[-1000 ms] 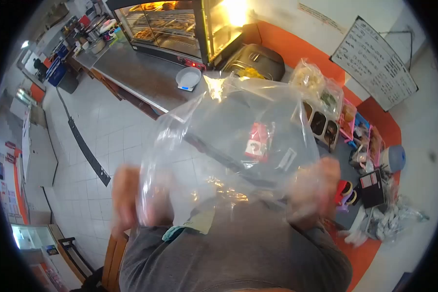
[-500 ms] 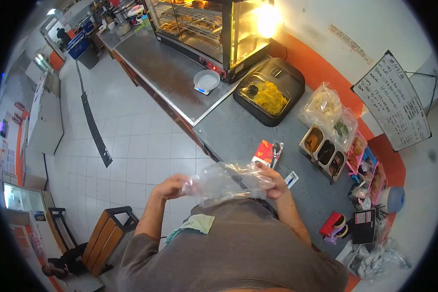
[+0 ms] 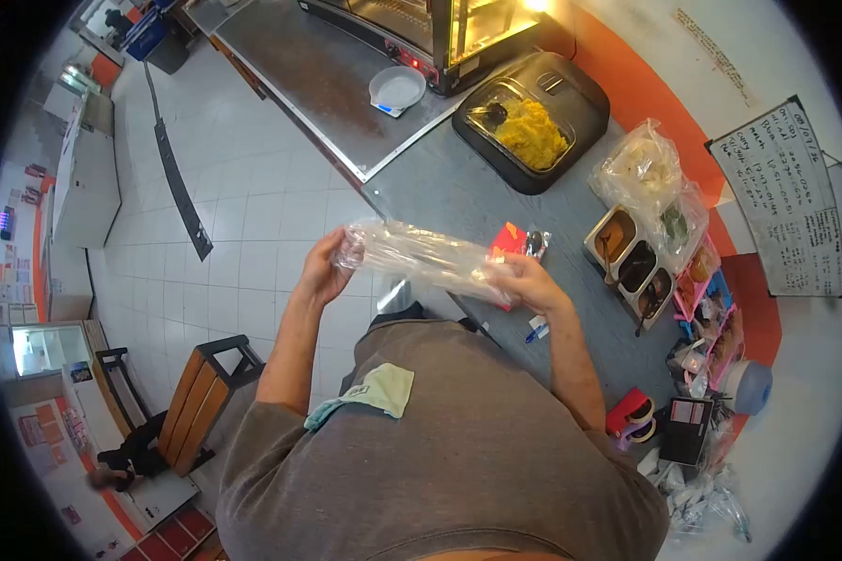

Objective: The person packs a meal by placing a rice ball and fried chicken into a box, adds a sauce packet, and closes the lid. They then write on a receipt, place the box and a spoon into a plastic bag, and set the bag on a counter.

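- The clear plastic bag (image 3: 421, 260), spread wide before my eyes a second ago, is now gathered into a narrow band.
- My left hand (image 3: 323, 268) and right hand (image 3: 533, 283), blurred and close then, are now sharp and farther out.
- The yellow food (image 3: 533, 136), mostly hidden then, shows plainly.
- My right hand now covers more of the red packet (image 3: 508, 237).
- Less of the cabinet (image 3: 412, 60) shows at the far edge.

A clear, shiny plastic bag (image 3: 423, 258), creased lengthwise, is held aloft at both ends.
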{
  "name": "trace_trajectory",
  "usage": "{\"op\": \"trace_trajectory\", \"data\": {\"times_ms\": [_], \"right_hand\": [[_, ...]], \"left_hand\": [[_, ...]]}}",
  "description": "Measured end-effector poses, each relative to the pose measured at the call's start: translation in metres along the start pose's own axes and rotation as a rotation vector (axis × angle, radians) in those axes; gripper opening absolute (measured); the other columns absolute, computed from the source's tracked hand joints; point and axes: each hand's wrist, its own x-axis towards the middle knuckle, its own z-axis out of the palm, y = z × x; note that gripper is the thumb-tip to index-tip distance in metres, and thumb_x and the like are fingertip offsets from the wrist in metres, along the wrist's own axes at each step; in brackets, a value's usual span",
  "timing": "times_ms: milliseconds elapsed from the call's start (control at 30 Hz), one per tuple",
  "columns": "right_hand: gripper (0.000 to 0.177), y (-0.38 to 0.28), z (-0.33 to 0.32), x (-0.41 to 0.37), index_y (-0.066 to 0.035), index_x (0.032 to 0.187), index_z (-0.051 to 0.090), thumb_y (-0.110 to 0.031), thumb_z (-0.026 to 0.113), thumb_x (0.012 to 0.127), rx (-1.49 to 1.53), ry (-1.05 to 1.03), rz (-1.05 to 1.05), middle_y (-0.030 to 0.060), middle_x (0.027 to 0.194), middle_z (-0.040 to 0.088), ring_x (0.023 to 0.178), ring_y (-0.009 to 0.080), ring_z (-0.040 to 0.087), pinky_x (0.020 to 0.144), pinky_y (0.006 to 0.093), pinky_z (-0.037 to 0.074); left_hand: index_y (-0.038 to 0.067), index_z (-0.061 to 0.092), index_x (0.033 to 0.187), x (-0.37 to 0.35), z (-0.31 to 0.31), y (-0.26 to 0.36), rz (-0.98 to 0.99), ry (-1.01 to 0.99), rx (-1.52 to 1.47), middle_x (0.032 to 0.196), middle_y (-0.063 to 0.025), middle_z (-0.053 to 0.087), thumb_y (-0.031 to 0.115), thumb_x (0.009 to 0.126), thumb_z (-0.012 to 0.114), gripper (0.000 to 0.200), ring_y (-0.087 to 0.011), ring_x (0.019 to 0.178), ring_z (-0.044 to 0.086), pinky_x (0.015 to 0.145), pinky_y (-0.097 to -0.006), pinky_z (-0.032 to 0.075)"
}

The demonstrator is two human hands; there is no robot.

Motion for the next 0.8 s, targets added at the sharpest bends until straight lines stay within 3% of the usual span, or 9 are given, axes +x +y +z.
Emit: {"op": "trace_trajectory", "data": {"times_ms": [100,167,233,367,433,500,567,733,800], "right_hand": [[0.035,0.010,-0.009,0.027,0.006,0.117,0.054,-0.014,0.056,0.087,0.230,0.153,0.119,0.0128,0.098,0.063,0.086,0.0200,0.063,0.075,0.0324,0.052],[0.031,-0.012,-0.001,0.037,0.005,0.112,0.057,-0.009,0.061,0.084,0.763,0.077,-0.156,0.0110,0.096,0.064,0.081,0.0159,0.062,0.071,0.0302,0.052],[0.025,-0.027,0.012,0.052,0.002,0.102,0.059,-0.014,0.064,0.083,0.693,0.014,-0.131,0.0083,0.092,0.063,0.077,0.0127,0.060,0.068,0.0283,0.050],[0.021,0.004,0.005,0.109,-0.003,0.083,0.053,-0.023,0.062,0.086,-0.318,0.304,-0.067,-0.0005,0.069,0.054,0.065,0.0090,0.052,0.057,0.0265,0.045],[0.024,0.038,-0.010,0.147,-0.003,0.087,0.055,-0.024,0.065,0.083,-0.710,0.866,-0.007,0.0103,0.067,0.060,0.066,0.0269,0.059,0.062,0.0374,0.048],[0.024,0.015,0.023,0.163,-0.002,0.089,0.055,-0.021,0.066,0.081,-0.615,0.938,-0.008,0.0142,0.075,0.060,0.078,0.0378,0.059,0.071,0.0431,0.047],[0.027,0.016,0.039,0.181,0.001,0.087,0.055,-0.025,0.063,0.084,-0.814,1.294,-0.474,0.0137,0.085,0.058,0.083,0.0298,0.057,0.079,0.0402,0.045],[0.042,0.035,0.067,0.195,-0.002,0.111,0.053,-0.022,0.069,0.078,-1.230,0.794,-0.539,0.0186,0.115,0.053,0.108,0.0374,0.051,0.091,0.0447,0.041],[0.041,0.071,0.068,0.220,-0.005,0.113,0.054,-0.021,0.068,0.077,-1.053,0.462,-0.297,0.0174,0.117,0.054,0.109,0.0354,0.052,0.092,0.0449,0.041]], "left_hand": [[0.001,0.055,0.110,0.018,-0.025,0.022,-0.272,-0.285,0.012,0.094,-0.0091,0.063,0.017,0.088,0.053,0.027,-0.0191,0.084,0.062,0.074,-0.0294,0.051],[0.001,0.056,0.108,0.037,-0.041,0.028,-0.299,-0.286,0.066,0.093,-0.0091,0.063,0.015,0.086,0.055,0.026,-0.0182,0.082,0.061,0.072,-0.0290,0.051],[0.001,0.057,0.106,0.054,-0.049,0.041,-0.330,-0.286,0.123,0.093,-0.0091,0.063,0.013,0.083,0.058,0.025,-0.0174,0.079,0.061,0.070,-0.0286,0.051],[0.002,0.060,0.099,0.075,-0.017,0.057,0.130,-0.395,0.643,0.089,-0.0064,0.061,0.016,0.081,0.063,0.022,-0.0135,0.077,0.059,0.068,-0.0269,0.047],[0.003,0.061,0.097,0.087,-0.004,0.042,0.189,-0.273,1.002,0.087,-0.0057,0.061,0.017,0.081,0.064,0.021,-0.0122,0.079,0.058,0.071,-0.0269,0.046],[0.002,0.060,0.101,0.111,-0.008,0.013,0.179,-0.084,1.058,0.086,-0.0039,0.061,0.022,0.088,0.058,0.024,-0.0089,0.081,0.057,0.073,-0.0255,0.046],[0.001,0.060,0.104,0.130,-0.014,-0.006,0.262,-0.086,1.064,0.086,-0.0049,0.062,0.023,0.090,0.054,0.026,-0.0099,0.082,0.057,0.074,-0.0260,0.046],[0.000,0.057,0.114,0.147,-0.012,-0.015,0.133,-0.169,0.944,0.094,-0.0110,0.064,0.026,0.096,0.046,0.034,-0.0174,0.088,0.059,0.079,-0.0304,0.046],[0.000,0.055,0.111,0.152,-0.016,-0.010,0.245,-0.325,1.018,0.083,-0.0065,0.060,0.016,0.088,0.055,0.029,-0.0134,0.071,0.055,0.063,-0.0276,0.045]]}}
